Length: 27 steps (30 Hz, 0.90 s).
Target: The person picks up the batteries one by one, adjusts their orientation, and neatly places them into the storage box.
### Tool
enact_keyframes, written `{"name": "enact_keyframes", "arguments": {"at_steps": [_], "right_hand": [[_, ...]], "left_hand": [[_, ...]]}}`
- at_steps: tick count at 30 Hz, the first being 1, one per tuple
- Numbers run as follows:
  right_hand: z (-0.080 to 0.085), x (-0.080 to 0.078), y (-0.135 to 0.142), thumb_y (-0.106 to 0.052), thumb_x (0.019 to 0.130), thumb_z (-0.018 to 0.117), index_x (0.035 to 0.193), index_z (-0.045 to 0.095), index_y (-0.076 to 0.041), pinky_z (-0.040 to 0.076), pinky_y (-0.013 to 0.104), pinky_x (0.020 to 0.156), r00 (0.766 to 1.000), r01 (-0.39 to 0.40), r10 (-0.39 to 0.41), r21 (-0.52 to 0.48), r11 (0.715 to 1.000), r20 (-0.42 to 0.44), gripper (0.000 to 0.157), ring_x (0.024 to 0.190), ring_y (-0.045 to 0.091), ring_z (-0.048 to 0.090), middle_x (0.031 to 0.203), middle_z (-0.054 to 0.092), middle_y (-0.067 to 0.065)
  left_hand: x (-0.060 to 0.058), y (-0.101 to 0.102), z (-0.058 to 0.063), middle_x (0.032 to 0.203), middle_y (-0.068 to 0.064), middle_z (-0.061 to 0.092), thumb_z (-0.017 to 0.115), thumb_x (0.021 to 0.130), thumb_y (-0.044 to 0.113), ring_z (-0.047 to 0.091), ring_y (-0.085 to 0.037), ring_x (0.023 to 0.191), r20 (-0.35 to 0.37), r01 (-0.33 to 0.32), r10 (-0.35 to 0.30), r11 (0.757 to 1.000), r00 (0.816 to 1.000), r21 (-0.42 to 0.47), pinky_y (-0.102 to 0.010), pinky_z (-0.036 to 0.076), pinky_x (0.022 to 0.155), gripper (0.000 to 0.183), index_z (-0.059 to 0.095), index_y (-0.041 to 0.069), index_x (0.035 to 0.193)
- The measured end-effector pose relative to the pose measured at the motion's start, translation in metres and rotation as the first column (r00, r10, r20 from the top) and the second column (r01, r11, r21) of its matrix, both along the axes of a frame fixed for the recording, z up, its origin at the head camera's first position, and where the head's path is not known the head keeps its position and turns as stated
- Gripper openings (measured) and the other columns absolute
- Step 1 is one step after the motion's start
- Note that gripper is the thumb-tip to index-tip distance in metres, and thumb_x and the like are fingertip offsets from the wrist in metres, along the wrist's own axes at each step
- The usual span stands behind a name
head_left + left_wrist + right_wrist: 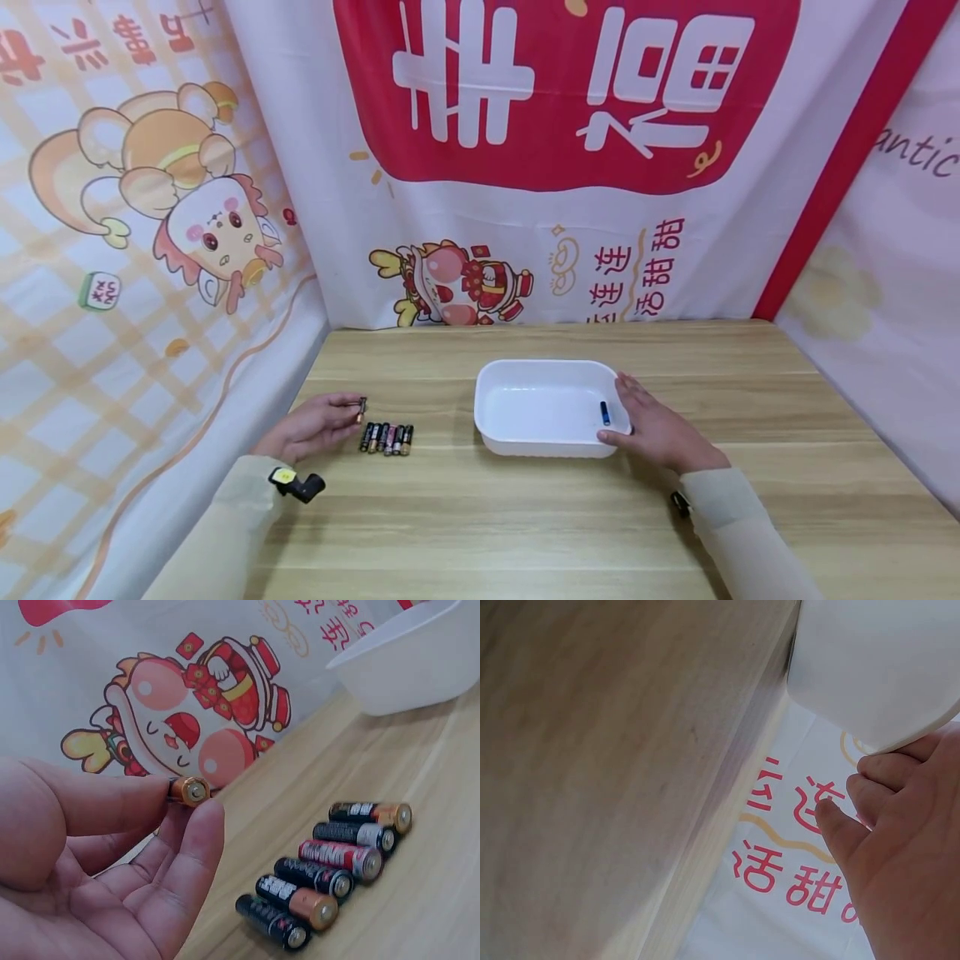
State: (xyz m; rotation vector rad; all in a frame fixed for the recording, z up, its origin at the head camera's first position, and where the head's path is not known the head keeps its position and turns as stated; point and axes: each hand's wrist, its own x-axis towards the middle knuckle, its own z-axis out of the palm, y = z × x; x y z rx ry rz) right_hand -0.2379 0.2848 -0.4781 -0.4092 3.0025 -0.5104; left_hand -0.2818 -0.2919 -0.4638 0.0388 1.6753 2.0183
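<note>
My left hand (318, 423) pinches a small black-and-copper battery (191, 790) between thumb and fingertips, one end facing the left wrist camera. Just below that hand, several batteries (386, 438) lie side by side in a row on the table; most are black, one is pink-red (341, 859), and some have copper ends. A white plastic tub (551, 442) stands to the right of the row. Inside, near its right end, lies a blue battery (604, 412). My right hand (663, 429) holds the tub's right end, thumb at the front corner and fingers along the side rim.
The wooden table (465, 525) runs back to a printed cloth (315, 208) hung behind it. Another patterned cloth (112, 358) hangs close by my left arm. A plain bright cloth (885, 317) borders the right side.
</note>
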Motion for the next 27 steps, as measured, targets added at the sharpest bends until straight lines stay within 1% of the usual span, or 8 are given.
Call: {"name": "enact_keyframes", "arguments": {"at_steps": [4,8,12,15,18,21,23,27], "right_hand": [[0.000,-0.001,0.000,-0.080,0.080,0.049,0.156,0.008,-0.008,0.019,0.059,0.113,1.000,-0.001,0.001,-0.001,1.000,0.001,0.112,0.146,0.034,0.007,0.163,0.004,0.008],[0.000,-0.001,0.001,-0.076,0.081,0.051,0.156,0.009,-0.008,0.019,0.060,0.113,1.000,0.000,0.000,-0.010,1.000,0.001,0.110,0.146,0.034,0.007,0.163,0.004,0.008],[0.000,-0.001,0.003,-0.076,0.082,0.051,0.156,0.008,-0.008,0.019,0.060,0.112,1.000,0.002,-0.002,-0.009,1.000,0.002,0.110,0.146,0.034,0.007,0.163,0.004,0.009],[-0.001,-0.001,0.004,-0.078,0.081,0.050,0.156,0.008,-0.008,0.019,0.060,0.113,1.000,0.000,0.000,-0.006,1.000,0.001,0.110,0.146,0.034,0.007,0.163,0.004,0.010],[-0.001,0.000,0.004,-0.079,0.081,0.048,0.156,0.009,-0.007,0.019,0.059,0.113,1.000,-0.002,0.002,-0.006,1.000,0.002,0.111,0.146,0.033,0.006,0.163,0.004,0.009],[-0.002,0.000,0.002,-0.080,0.080,0.047,0.156,0.009,-0.008,0.019,0.059,0.113,1.000,-0.002,0.002,-0.007,1.000,0.003,0.112,0.146,0.033,0.007,0.163,0.003,0.008],[-0.002,0.000,0.002,-0.081,0.080,0.046,0.156,0.008,-0.008,0.019,0.059,0.113,1.000,-0.002,0.002,-0.003,1.000,0.009,0.112,0.146,0.034,0.006,0.163,0.003,0.008],[-0.001,-0.001,0.001,-0.080,0.080,0.048,0.156,0.007,-0.009,0.019,0.059,0.113,1.000,0.000,0.000,-0.005,1.000,0.008,0.112,0.146,0.034,0.007,0.163,0.002,0.008]], "left_hand": [[-0.003,0.009,0.005,0.107,-0.007,0.062,0.048,0.099,-0.005,0.063,-0.017,0.097,-0.011,0.015,-0.014,0.999,1.000,0.049,-0.039,0.044,0.104,0.026,0.057,0.004,0.122],[-0.008,0.021,0.009,0.107,-0.008,0.061,0.048,0.099,-0.005,0.063,-0.017,0.096,-0.025,0.035,-0.034,0.996,0.999,0.078,-0.040,0.042,0.105,0.027,0.056,0.002,0.123],[-0.013,0.032,0.011,0.107,-0.008,0.061,0.050,0.098,-0.005,0.063,-0.017,0.095,-0.036,0.037,-0.035,0.997,0.999,0.067,-0.045,0.036,0.108,0.028,0.054,0.001,0.125],[-0.017,0.039,0.011,0.106,-0.008,0.061,0.051,0.097,-0.005,0.064,-0.018,0.094,-0.043,0.039,-0.037,0.998,0.998,0.054,-0.045,0.040,0.106,0.029,0.054,0.000,0.126],[-0.020,0.046,0.009,0.104,-0.009,0.062,0.053,0.096,-0.005,0.064,-0.019,0.092,-0.034,0.037,-0.035,0.998,0.999,0.059,-0.041,0.048,0.099,0.030,0.054,-0.002,0.126],[-0.020,0.054,0.008,0.104,-0.010,0.062,0.054,0.096,-0.005,0.064,-0.020,0.091,-0.028,0.044,-0.042,0.997,0.999,0.065,-0.036,0.053,0.092,0.035,0.050,-0.005,0.130],[-0.021,0.059,0.009,0.105,-0.011,0.061,0.053,0.096,-0.005,0.064,-0.020,0.091,-0.023,0.053,-0.052,0.996,0.998,0.066,-0.035,0.054,0.091,0.039,0.045,-0.008,0.134],[-0.025,0.070,0.012,0.105,-0.011,0.062,0.050,0.097,-0.006,0.065,-0.019,0.091,-0.014,0.085,-0.084,0.994,0.996,0.071,-0.035,0.052,0.094,0.043,0.039,-0.011,0.139]]}}
